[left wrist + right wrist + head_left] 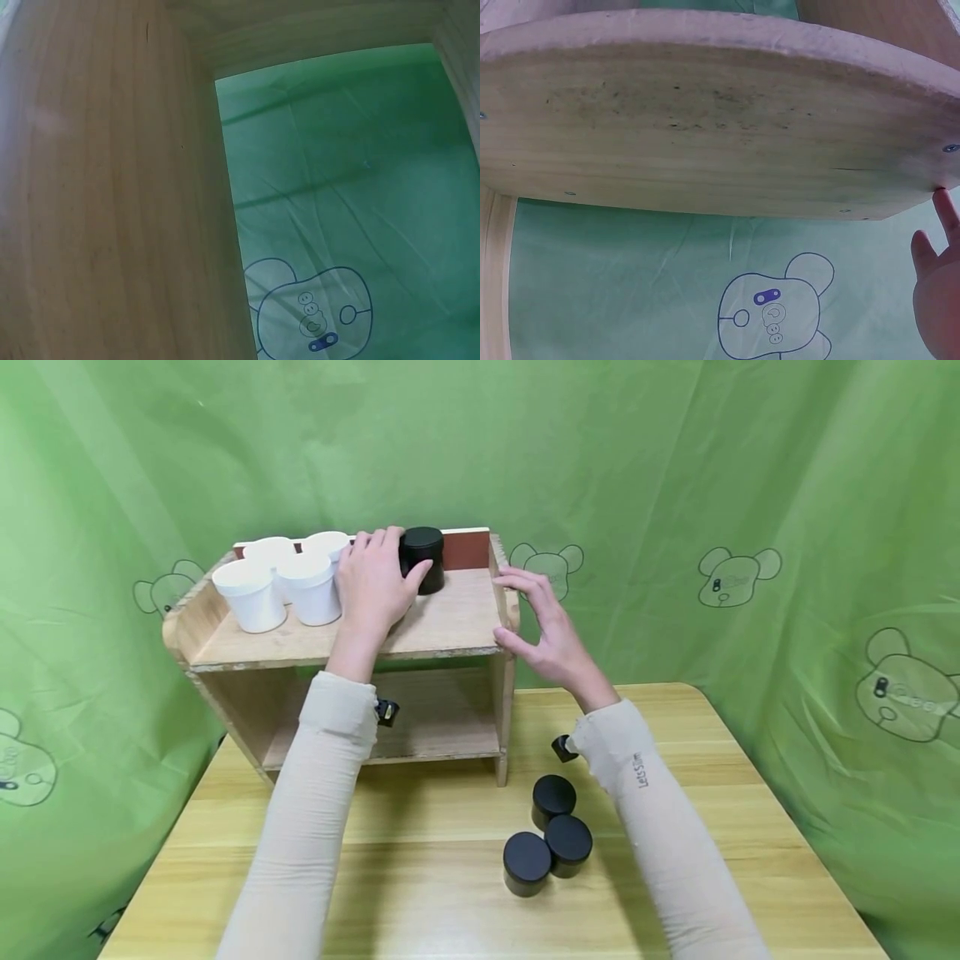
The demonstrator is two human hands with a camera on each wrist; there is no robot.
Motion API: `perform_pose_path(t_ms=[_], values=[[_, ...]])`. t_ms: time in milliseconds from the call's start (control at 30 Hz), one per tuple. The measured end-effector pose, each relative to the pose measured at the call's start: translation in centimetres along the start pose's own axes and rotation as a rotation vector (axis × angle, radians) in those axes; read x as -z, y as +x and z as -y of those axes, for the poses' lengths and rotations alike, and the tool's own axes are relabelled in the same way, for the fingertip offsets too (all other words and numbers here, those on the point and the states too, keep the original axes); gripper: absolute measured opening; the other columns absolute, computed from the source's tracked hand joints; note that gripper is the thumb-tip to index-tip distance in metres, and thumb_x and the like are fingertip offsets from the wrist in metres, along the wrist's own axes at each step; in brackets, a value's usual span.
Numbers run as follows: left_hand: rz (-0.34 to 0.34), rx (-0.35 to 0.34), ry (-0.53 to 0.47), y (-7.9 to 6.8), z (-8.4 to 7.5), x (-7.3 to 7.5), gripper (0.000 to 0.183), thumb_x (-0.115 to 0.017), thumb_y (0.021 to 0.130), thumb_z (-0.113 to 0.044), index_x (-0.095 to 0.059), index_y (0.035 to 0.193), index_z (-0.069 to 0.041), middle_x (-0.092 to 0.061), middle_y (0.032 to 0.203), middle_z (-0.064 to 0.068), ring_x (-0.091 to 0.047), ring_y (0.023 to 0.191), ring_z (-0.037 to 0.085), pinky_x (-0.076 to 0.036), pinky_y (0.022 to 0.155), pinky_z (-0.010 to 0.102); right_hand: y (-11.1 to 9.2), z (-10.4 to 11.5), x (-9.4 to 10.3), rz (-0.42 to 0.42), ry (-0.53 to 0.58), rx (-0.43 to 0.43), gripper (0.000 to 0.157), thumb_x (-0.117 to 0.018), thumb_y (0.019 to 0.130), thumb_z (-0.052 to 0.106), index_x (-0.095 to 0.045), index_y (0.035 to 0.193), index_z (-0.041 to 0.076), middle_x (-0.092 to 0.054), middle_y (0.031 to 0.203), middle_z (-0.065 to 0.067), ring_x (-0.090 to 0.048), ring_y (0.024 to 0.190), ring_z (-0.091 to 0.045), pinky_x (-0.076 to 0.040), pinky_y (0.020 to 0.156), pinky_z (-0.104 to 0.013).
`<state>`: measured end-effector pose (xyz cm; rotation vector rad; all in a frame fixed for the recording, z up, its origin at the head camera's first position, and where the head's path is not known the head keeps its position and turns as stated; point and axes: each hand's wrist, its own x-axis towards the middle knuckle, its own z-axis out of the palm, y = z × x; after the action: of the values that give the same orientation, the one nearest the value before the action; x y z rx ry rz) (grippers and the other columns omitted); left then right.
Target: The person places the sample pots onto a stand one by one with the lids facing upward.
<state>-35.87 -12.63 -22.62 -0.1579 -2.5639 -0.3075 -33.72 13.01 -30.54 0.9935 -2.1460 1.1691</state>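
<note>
My left hand [375,572] is at the top board of a wooden shelf [457,618]. Its thumb lies across the front of a black lidded jar [424,539], with the fingers on the jar's left and back side. Part of the jar is hidden behind the hand. Just left of the hand stand several white lidded tubs [251,597]. My right hand [551,635] reaches to the shelf's right side panel, thumb and fingers spread. In the right wrist view, one fingertip [946,210] touches the lower part of that panel [705,127].
Three more black jars [527,860] stand close together on the wooden table [675,827], in front of the shelf's right end. A lower board [442,718] sits inside the shelf. Green cloth [637,460] with bear-head drawings hangs behind and on both sides.
</note>
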Motion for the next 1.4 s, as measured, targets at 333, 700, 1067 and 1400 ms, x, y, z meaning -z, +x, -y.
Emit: perform_pose_path(t_ms=[333, 700, 1067, 1400], values=[[-0.028, -0.024, -0.036, -0.2, 0.5, -0.1, 0.067, -0.059, 0.100, -0.054, -0.049, 0.152, -0.012, -0.058, 0.149, 0.012, -0.049, 0.137, 0.034, -0.037, 0.116, 0.049, 0.0, 0.0, -0.2, 0.002, 0.004, -0.005, 0.065, -0.068, 0.089, 0.035, -0.047, 0.149, 0.025, -0.035, 0.164, 0.002, -0.032, 0.153, -0.022, -0.024, 0.122, -0.066], [-0.250, -0.168, -0.172, -2.6, 0.0, 0.5, 0.059, -0.063, 0.099, -0.049, -0.056, 0.148, -0.016, -0.062, 0.145, 0.008, -0.054, 0.132, 0.032, -0.039, 0.115, 0.049, 0.1, -0.1, -0.1, 0.015, 0.005, -0.007, 0.065, -0.069, 0.090, 0.033, -0.046, 0.150, 0.025, -0.033, 0.165, 0.003, -0.031, 0.153, -0.022, -0.024, 0.122, -0.066], [-0.510, -0.577, -0.302, -9.9, -2.2, -1.0, 0.048, -0.073, 0.094, -0.028, -0.063, 0.135, -0.005, -0.069, 0.130, 0.012, -0.061, 0.114, 0.032, -0.050, 0.101, 0.045, 0.3, 0.3, 0.1, 0.047, -0.003, -0.029, 0.068, -0.070, 0.091, 0.033, -0.043, 0.153, 0.023, -0.031, 0.166, 0.003, -0.030, 0.154, -0.025, -0.025, 0.120, -0.071], [-0.331, -0.809, -0.302, -18.2, -3.6, -6.6, 0.059, -0.074, 0.089, -0.043, -0.065, 0.136, -0.008, -0.072, 0.130, 0.007, -0.065, 0.115, 0.025, -0.052, 0.105, 0.039, -0.2, 0.3, 0.1, 0.055, -0.016, -0.019, 0.068, -0.069, 0.092, 0.033, -0.042, 0.153, 0.023, -0.030, 0.166, 0.001, -0.029, 0.155, -0.026, -0.025, 0.120, -0.071]])
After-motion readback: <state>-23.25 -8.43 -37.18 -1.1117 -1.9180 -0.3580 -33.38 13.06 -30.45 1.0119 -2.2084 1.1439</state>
